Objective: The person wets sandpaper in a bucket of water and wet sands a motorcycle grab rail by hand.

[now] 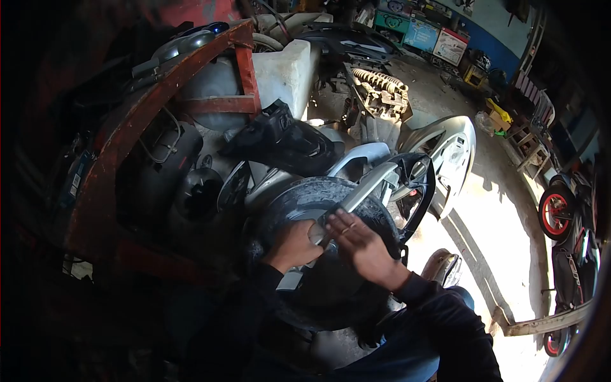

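Note:
A long, narrow silver-grey motorcycle trim panel [363, 190] lies slantwise over a round black basin [280, 197] with whitish smears on its rim. My left hand [297, 244] is closed around the panel's near end, thumb on top. Beside it, my right hand [364, 247] rests with its fingers stretched flat on the panel; a ring shows on one finger. Something dark shows under those fingertips, too unclear to name. A black-edged fairing piece [420, 191] sits at the basin's right, near the panel's far end.
A black plastic motorcycle part [283, 141] lies beyond the basin. A red metal frame [159, 76] stands on the left. To the right are a silver fairing [455, 153], a wooden bar [548, 319] and a motorcycle with a red-rimmed wheel [556, 212]. A shock spring [380, 81] is further back.

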The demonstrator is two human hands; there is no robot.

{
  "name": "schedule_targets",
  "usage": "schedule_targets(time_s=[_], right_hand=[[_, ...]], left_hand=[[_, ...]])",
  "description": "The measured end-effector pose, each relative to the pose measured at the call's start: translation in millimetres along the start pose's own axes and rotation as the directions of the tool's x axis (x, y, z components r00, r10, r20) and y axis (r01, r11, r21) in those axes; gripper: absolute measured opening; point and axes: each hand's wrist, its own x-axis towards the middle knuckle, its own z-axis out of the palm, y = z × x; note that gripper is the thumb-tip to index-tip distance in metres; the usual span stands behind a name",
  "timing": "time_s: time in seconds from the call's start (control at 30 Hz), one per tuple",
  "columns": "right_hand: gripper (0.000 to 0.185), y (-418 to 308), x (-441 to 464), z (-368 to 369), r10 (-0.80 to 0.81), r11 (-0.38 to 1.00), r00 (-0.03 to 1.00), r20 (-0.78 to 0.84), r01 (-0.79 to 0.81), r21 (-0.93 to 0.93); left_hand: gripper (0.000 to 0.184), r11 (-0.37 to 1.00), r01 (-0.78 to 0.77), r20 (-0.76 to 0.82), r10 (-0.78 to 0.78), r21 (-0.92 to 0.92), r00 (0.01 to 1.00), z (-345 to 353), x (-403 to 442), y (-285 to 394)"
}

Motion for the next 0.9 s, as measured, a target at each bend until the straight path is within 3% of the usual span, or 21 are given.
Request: schedule_targets(time_s=[0.03, 0.1, 0.17, 0.27, 0.3, 0.37, 0.43, 0.5, 0.53, 0.57, 0.63, 0.67, 0.7, 0.77, 0.83, 0.9], right_hand=[[0.052, -1.7, -4.3, -4.1, 0.002, 1.000, 0.999, 0.033, -0.003, 0.010], [0.049, 22.6, -1.5, -16.0, 0.206, 0.977, 0.978, -0.035, -0.204, 0.058], [0.048, 42.4, -9.1, -5.5, 0.320, 0.944, 0.945, -0.063, -0.324, -0.062], [0.050, -4.8, -23.9, 14.0, 0.046, 0.998, 0.997, 0.055, -0.044, -0.037], [0.051, -15.0, -25.1, 8.9, 0.041, 0.999, 0.997, 0.058, -0.041, -0.003], [0.050, 9.7, -20.8, -8.7, 0.196, 0.980, 0.981, 0.015, -0.196, 0.027], [0.050, 40.3, -18.4, -13.1, 0.392, 0.915, 0.915, -0.098, -0.398, -0.060], [0.050, 9.0, -23.9, -14.2, 0.320, 0.946, 0.947, 0.004, -0.320, -0.056], [0.053, -9.1, -31.4, -4.1, 0.155, 0.987, 0.984, 0.082, -0.152, -0.047], [0.055, -19.6, -34.9, 1.3, 0.116, 0.993, 0.985, 0.124, -0.118, 0.014], [0.050, 6.3, -33.2, -11.1, 0.245, 0.968, 0.968, 0.053, -0.247, 0.038], [0.044, 31.8, -34.1, -10.0, 0.414, 0.910, 0.910, 0.024, -0.413, -0.015], [0.044, 71.8, -54.0, 31.9, 0.563, 0.817, 0.814, -0.140, -0.574, -0.055], [0.046, 49.1, -52.9, 0.6, 0.453, 0.891, 0.891, 0.018, -0.452, -0.043], [0.048, -5.8, -52.5, -8.6, 0.211, 0.977, 0.974, 0.086, -0.212, -0.002], [0.043, 16.4, -50.8, -13.6, 0.374, 0.924, 0.927, -0.001, -0.373, 0.084]], left_hand=[[0.034, 1.000, -0.010, 0.003, 0.010, 0.004, 1.000, -1.6, 1.7, 4.1], [0.039, 0.983, -0.056, -0.101, 0.074, 0.173, 0.992, -1.8, -2.8, 7.5], [0.040, 0.983, -0.019, -0.026, 0.024, 0.181, 0.999, -3.6, -4.0, 14.5], [0.045, 0.974, -0.003, -0.041, 0.013, 0.227, 0.999, 8.2, -7.7, 14.4], [0.047, 0.976, 0.000, -0.044, 0.010, 0.220, 0.999, 7.7, -10.9, 17.4], [0.049, 0.976, 0.008, -0.028, -0.002, 0.219, 1.000, 11.4, -17.8, 15.1], [0.050, 0.979, -0.021, -0.113, 0.045, 0.204, 0.993, 16.9, -16.1, 11.7], [0.047, 0.977, -0.060, -0.091, 0.080, 0.205, 0.993, 16.1, -13.5, 16.7], [0.046, 0.977, -0.037, -0.048, 0.048, 0.209, 0.998, 14.4, -17.1, 22.4], [0.044, 0.976, -0.017, -0.002, 0.018, 0.218, 1.000, 14.4, -19.6, 25.2], [0.040, 0.967, -0.077, -0.048, 0.091, 0.243, 0.995, 24.9, -22.1, 12.9], [0.039, 0.968, -0.073, -0.037, 0.084, 0.241, 0.996, 26.0, -21.5, 11.4], [0.039, 0.969, -0.069, -0.032, 0.079, 0.238, 0.996, 25.6, -20.6, 11.5], [0.039, 0.964, -0.076, -0.036, 0.088, 0.255, 0.995, 23.4, -23.2, 14.6], [0.038, 0.959, -0.084, -0.035, 0.097, 0.271, 0.995, 26.2, -24.6, 13.8], [0.036, 0.948, -0.175, -0.090, 0.205, 0.264, 0.975, 31.4, -28.1, 4.1]])
